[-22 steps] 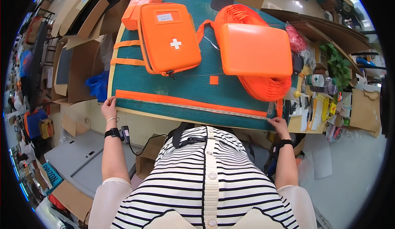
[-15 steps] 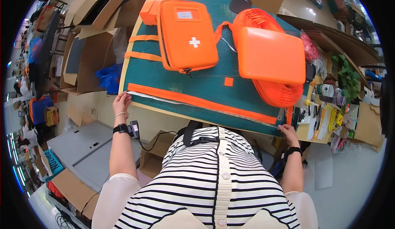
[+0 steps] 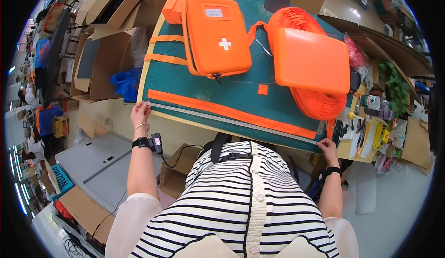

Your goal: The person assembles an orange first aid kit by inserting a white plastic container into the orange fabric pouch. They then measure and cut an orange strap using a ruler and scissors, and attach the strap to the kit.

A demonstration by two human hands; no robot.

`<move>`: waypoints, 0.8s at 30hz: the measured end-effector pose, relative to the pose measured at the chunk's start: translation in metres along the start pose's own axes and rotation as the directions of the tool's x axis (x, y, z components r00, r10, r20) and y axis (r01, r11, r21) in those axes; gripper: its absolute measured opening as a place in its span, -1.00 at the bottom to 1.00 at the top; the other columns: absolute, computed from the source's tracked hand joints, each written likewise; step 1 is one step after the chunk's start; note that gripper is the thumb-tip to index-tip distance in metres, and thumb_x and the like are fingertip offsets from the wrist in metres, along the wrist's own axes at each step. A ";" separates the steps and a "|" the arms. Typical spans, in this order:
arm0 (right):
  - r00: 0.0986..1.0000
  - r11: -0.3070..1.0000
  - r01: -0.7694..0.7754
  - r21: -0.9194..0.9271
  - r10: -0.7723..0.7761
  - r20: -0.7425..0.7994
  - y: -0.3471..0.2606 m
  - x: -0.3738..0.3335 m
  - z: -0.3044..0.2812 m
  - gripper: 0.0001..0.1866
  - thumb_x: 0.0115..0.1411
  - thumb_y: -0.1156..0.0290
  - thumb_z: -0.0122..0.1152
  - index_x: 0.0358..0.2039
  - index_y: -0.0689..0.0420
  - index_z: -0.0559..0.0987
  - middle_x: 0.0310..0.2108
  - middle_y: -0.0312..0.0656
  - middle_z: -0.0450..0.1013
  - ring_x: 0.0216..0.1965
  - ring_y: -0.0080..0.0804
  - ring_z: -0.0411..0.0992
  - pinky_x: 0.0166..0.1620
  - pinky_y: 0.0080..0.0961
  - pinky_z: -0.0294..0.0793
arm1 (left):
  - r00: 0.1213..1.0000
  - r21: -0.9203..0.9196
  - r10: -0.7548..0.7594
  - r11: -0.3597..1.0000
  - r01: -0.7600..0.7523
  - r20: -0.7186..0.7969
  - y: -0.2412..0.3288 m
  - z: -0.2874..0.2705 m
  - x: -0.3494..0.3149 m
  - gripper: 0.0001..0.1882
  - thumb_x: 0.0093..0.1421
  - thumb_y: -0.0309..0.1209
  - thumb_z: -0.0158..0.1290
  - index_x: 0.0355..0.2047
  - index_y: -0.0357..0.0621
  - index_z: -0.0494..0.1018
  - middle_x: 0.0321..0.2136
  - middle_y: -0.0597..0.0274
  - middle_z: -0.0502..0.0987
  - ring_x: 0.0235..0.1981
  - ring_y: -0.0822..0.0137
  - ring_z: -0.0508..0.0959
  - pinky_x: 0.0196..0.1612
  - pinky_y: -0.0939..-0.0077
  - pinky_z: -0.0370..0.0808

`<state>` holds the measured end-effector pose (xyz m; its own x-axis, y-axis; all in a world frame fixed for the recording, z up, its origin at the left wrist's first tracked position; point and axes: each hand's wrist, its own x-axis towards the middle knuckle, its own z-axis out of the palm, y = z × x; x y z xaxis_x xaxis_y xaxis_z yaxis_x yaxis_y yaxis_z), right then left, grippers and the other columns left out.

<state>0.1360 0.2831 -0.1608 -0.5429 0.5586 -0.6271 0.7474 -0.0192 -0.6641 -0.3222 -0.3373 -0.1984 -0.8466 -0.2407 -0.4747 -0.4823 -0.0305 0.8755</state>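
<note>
A narrow whitish measuring tape [image 3: 232, 121] is stretched straight along the near edge of the green cutting mat [image 3: 171, 82]. My left hand [image 3: 140, 113] has its fingers closed on the left end, by the mat's left corner. At the other end, my right hand [image 3: 328, 150] pinches the tape near the front right edge. Just beyond the tape and roughly parallel to it lies a long flat orange strip [image 3: 218, 110]; neither hand appears to touch it.
Farther back are an orange zip case [image 3: 218, 40] with a white cross, an orange rectangular case [image 3: 311, 61] on a coil of orange webbing [image 3: 320, 106], a small orange square [image 3: 263, 89] and a dark flat piece [image 3: 276, 2]. Cardboard boxes [image 3: 109, 58] stand left of the table.
The tape was twisted near its left part and lay against the orange strip; now it is flat, straight and slightly nearer me. The whole view has shifted a little.
</note>
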 end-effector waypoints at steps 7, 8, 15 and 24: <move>0.998 0.992 0.054 -0.110 -0.057 -0.022 0.002 0.004 0.001 -0.88 0.06 0.48 0.26 -0.55 0.16 0.50 -0.59 -0.44 0.38 -0.52 -0.70 0.29 -0.41 -0.72 0.23 | 0.996 0.094 0.012 0.996 -0.003 -0.093 -0.008 0.008 0.011 -0.83 0.13 -0.56 0.09 -0.24 -0.26 0.49 -0.40 0.20 0.57 -0.46 0.42 0.59 -0.46 0.66 0.53; 0.996 0.990 0.081 -0.117 -0.083 -0.018 0.005 0.006 0.000 -0.88 0.06 0.48 0.25 -0.55 0.16 0.50 -0.60 -0.45 0.37 -0.53 -0.70 0.28 -0.42 -0.72 0.22 | 0.997 0.117 0.003 0.993 0.006 -0.072 -0.009 0.006 0.012 -0.81 0.13 -0.50 0.11 -0.22 -0.21 0.48 -0.39 0.27 0.57 -0.42 0.44 0.59 -0.41 0.65 0.53; 0.993 0.987 0.109 -0.118 -0.112 -0.025 0.023 0.015 -0.009 -0.87 0.10 0.44 0.23 -0.54 0.10 0.48 -0.63 -0.48 0.33 -0.60 -0.74 0.20 -0.53 -0.73 0.11 | 0.990 0.105 0.044 0.994 -0.030 -0.137 -0.005 0.019 0.003 -0.88 0.09 -0.54 0.13 -0.32 -0.23 0.54 -0.50 0.30 0.57 -0.56 0.52 0.54 -0.52 0.71 0.45; 1.000 0.997 0.015 -0.082 -0.016 -0.017 0.005 0.014 -0.010 -0.86 0.13 0.42 0.21 -0.54 0.07 0.47 -0.63 -0.48 0.33 -0.63 -0.78 0.18 -0.57 -0.77 0.08 | 0.962 0.250 0.159 0.963 -0.101 -0.222 -0.008 0.031 0.005 -0.88 0.07 -0.52 0.15 -0.36 -0.27 0.58 -0.55 0.30 0.57 -0.63 0.54 0.48 -0.54 0.68 0.42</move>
<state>0.1359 0.2994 -0.1684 -0.5486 0.5727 -0.6092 0.7680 0.0572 -0.6379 -0.3295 -0.3085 -0.2109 -0.8411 -0.4514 -0.2979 -0.4350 0.2373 0.8686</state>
